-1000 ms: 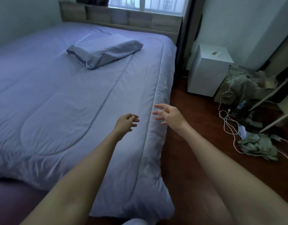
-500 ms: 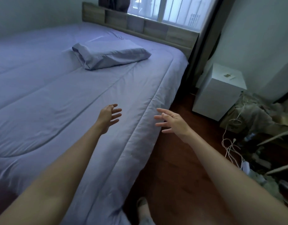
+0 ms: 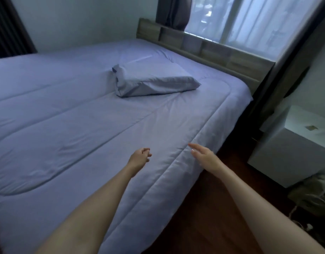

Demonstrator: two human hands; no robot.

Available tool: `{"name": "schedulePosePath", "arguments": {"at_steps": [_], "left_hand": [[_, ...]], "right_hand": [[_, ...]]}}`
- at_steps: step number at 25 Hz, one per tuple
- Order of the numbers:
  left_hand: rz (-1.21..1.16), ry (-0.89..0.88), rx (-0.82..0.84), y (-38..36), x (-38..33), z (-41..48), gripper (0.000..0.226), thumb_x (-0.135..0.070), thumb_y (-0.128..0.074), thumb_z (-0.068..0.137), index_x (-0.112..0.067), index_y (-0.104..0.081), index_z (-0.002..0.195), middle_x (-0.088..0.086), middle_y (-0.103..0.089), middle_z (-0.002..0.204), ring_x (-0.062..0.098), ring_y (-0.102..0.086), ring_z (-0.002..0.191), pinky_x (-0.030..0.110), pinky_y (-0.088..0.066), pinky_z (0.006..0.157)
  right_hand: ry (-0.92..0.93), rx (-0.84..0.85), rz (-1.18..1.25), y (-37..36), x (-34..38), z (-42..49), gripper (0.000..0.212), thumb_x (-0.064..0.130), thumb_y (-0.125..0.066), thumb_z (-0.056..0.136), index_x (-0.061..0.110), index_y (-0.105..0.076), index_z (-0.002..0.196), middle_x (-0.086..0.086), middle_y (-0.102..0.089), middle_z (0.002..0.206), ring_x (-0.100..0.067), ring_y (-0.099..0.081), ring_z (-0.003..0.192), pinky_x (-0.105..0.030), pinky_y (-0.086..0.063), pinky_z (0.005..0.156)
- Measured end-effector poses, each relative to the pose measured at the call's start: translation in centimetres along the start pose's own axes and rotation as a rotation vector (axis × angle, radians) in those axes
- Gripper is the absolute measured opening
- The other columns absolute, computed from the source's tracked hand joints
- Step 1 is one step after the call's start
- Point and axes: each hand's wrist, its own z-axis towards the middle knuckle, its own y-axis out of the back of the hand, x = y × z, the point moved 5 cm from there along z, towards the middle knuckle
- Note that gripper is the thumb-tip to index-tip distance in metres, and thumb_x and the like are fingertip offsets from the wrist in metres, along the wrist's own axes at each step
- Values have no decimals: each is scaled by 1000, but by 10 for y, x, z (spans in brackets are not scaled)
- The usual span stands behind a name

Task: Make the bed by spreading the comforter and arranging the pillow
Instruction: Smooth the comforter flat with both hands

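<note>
One pale lilac comforter [image 3: 106, 125] lay spread flat over the whole bed, its quilted seams running lengthwise and curving round at the corner nearest the headboard [image 3: 209, 50]; shallow creases showed across its middle, and its near edge hung down toward the dark wooden floor [image 3: 213, 217]. One pillow [image 3: 154, 80] in matching lilac lay on the comforter just short of the headboard, set at a slant to it, its open end rumpled on the side away from the window [image 3: 249, 21]. One white cabinet [image 3: 293, 145] stood on the floor past the headboard's end. Two bare hands reached out, well short of the pillow. The left hand [image 3: 139, 158] was loosely curled and seemingly held nothing, though blur hid the fingertips. The right hand [image 3: 203, 154] was open and flat, empty, over the comforter's edge seam.
</note>
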Motion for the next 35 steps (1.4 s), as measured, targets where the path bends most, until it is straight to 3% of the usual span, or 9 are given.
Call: {"name": "schedulePosePath", "arguments": {"at_steps": [9,13,15,21,25,28,30,32,35], "left_hand": [[665,114,-405,-36,42,93,59,-31,-36,96,-7,-22,148,11,-22,157,26,-24,143,43,-24,115],[835,-21,-289,-115,55,141,56,-44,-40,86,-18,-50,135,5,-48,145,25,-43,134,54,-42,103],[890,15,-337,-119,77,141,57,-50,-42,88,-25,-45,139,1,-44,148,21,-41,137,51,-32,108],[801,576,-892,24,182,21,67,-53,-30,88,-20,-36,146,4,-34,154,26,-33,142,48,-20,113],[694,857,-1068,85,238,-48,70,-51,-23,89,-12,-32,147,10,-32,154,29,-27,144,57,-17,112],[549,1041,-1180,115,246,-60,71,-44,-24,90,-4,-25,148,14,-21,158,33,-16,146,66,-8,112],[535,968,-1264,119,228,-31,69,-36,-26,89,0,-28,146,19,-22,156,37,-16,145,67,-5,112],[625,650,-1274,102,183,36,62,-31,-33,89,1,-38,142,22,-31,152,40,-26,142,66,-9,110],[790,143,-1023,33,101,162,58,-32,-37,88,-1,-48,136,20,-45,144,41,-42,133,68,-22,104]], "right_hand": [[411,340,-559,-78,9,193,34,24,-47,97,24,-58,129,-7,-40,150,-22,-39,137,-30,-27,112],[393,286,-564,-78,-47,266,32,16,-51,95,11,-59,125,-9,-54,137,-26,-49,127,-31,-33,105],[484,285,-597,-95,-64,292,29,14,-51,93,8,-63,118,-12,-61,127,-33,-56,117,-36,-40,100],[822,498,-505,-262,0,251,45,24,-40,81,6,-65,114,-18,-63,124,-37,-59,114,-50,-48,94],[1168,947,-731,-383,36,170,50,37,-36,96,30,-32,146,-2,-18,160,-24,-12,148,-55,-7,115],[1214,868,-903,-418,46,215,52,48,-23,99,39,-13,149,6,-1,162,-19,2,149,-53,7,115],[1057,676,-863,-398,45,295,52,48,-22,99,40,-12,150,7,-2,161,-19,-1,149,-52,5,115],[862,477,-867,-328,25,382,53,47,-23,98,40,-13,149,7,-5,161,-20,-5,149,-54,-1,116],[542,255,-909,-181,-36,484,54,50,-19,97,40,-9,149,5,-6,162,-24,-7,148,-56,-6,117]]}}
